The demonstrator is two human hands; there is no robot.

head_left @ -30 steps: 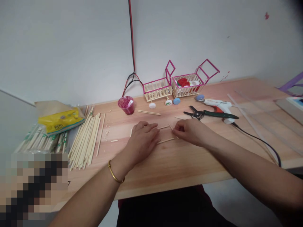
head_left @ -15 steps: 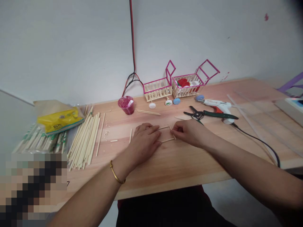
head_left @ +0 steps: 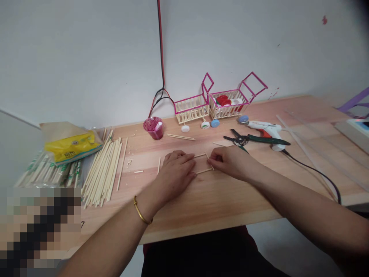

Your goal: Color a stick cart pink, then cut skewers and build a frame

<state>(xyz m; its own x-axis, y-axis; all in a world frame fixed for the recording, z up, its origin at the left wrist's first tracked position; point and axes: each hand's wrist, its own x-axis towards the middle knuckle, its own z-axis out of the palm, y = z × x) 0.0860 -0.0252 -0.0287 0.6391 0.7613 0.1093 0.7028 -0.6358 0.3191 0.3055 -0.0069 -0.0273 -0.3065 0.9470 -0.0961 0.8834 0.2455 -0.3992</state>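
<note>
The person is at the laying-out step: short cut sticks (head_left: 203, 163) lie flat on the bench (head_left: 219, 196) in a small rectangle between the two hands, near the middle of the board. The left hand (head_left: 175, 171) rests palm down over the frame's left end, fingers spread and pressing flat, holding nothing. The right hand (head_left: 230, 161) has its grip pinched together on the short end stick (head_left: 209, 160) at the frame's right side, fingertips touching the corner where it meets the long pieces. Judging by this, the sticks are being squared up (no glue shows on the joints as far as can be told). The next move would call for steady corners and a free hand for the glue gun (head_left: 266, 130), which lies just beyond the right hand beside the cutters (head_left: 245, 139). A heap of long sticks (head_left: 105, 169) lies well to the left, and two pink-edged stick carts (head_left: 213, 103) stand by the wall.
</note>
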